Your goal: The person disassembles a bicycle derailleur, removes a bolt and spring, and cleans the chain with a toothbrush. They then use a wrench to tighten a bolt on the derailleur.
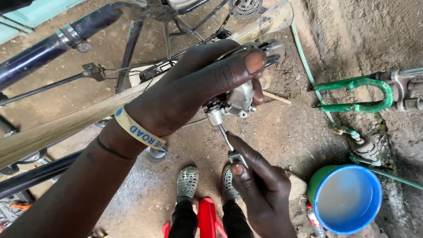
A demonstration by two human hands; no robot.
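Far left: dark bike frame tube (48,50) and a pale wooden plank (66,123) running across, above dirt ground (286,128).

Left hand (189,92), yellow wristband (139,131) on the wrist, fingers wrapped tight around a small silver bike part (238,102), looks like a brake or shifter unit, held up mid-frame over the ground. Thumb presses over its top.

Right hand (257,185) just below it, fingers pinched narrow on a slim metal tool (227,140), tip seated in the underside of the part. Can't tell the tool type.

Near side: grey shoes (188,180), red stool (207,218). Right: blue-rimmed bucket (346,198) of cloudy water, green hose (308,70), green metal bracket (361,94).

Risks, as I judge them: part is hand-held only, no clamp, so torque could twist it in the grip and let the tip slip into the left palm. Any loose screw dropped goes straight into dirt or the bucket.
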